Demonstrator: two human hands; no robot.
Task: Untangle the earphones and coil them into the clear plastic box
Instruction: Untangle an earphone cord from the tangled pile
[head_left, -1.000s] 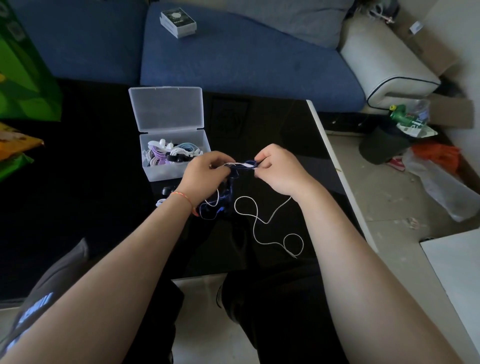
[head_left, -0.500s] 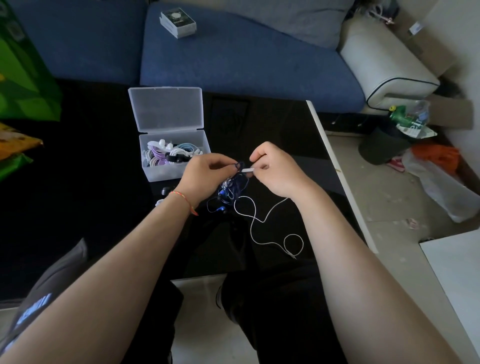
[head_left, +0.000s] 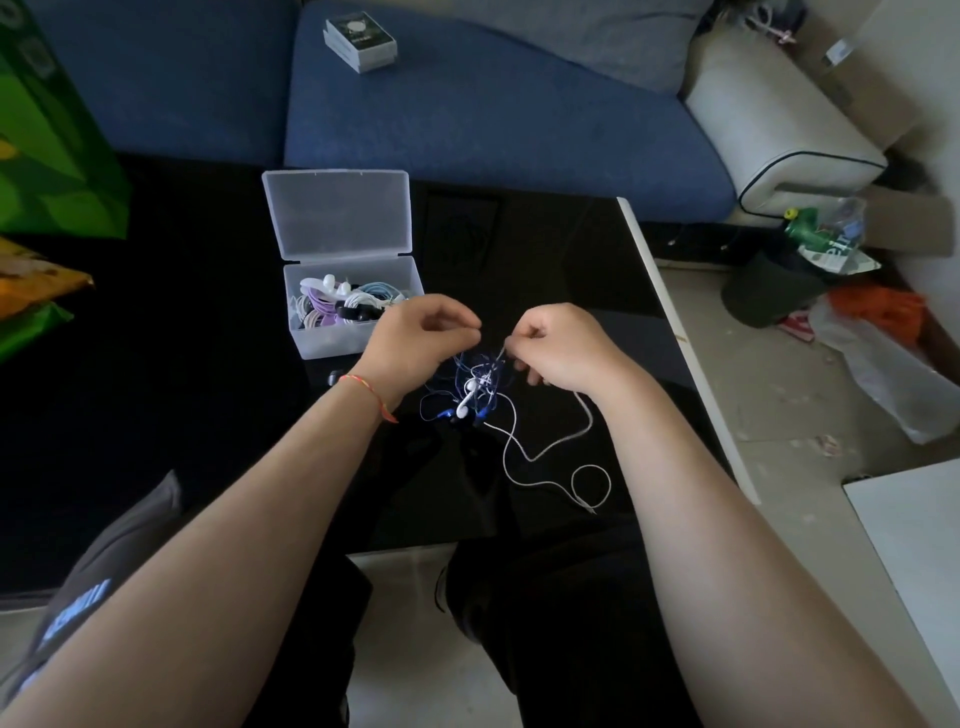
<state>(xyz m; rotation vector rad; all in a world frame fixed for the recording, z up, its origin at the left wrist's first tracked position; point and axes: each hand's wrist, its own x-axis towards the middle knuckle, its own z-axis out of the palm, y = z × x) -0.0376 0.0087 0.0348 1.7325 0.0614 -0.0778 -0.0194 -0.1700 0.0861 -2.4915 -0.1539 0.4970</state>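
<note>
Left hand (head_left: 415, 343): up over the black table (head_left: 156, 389), fingers curled, thumb and fingertips pinching thin blue strands at the top of the tangle.
Right hand (head_left: 566, 348): level with the left and just apart from it, fingers curled in, pinching cable at the tangle's upper right.
Earphones (head_left: 475, 387): a blue-and-white knot hanging between the two hands, near the table's right half; strands fan down from both pinches, so the bundle's long axis runs roughly far-to-near.
White earbud (head_left: 466, 402): in the middle of the knot, stem pointing down toward the near edge, blue pieces just beside it at the bottom.
White cable (head_left: 524, 454): trails from the knot toward the near right, lies on the table, ends in a small loop with the plug tip pointing near-right.
Clear plastic box (head_left: 332, 343): left of the hands and slightly farther, lid open and tipped back toward the sofa (head_left: 493, 114); coiled white, purple, pale blue and black earphones already inside.
Small boxed item (head_left: 361, 44): far off on the blue sofa cushion.
Red string bracelet (head_left: 371, 397): on the left wrist.
</note>
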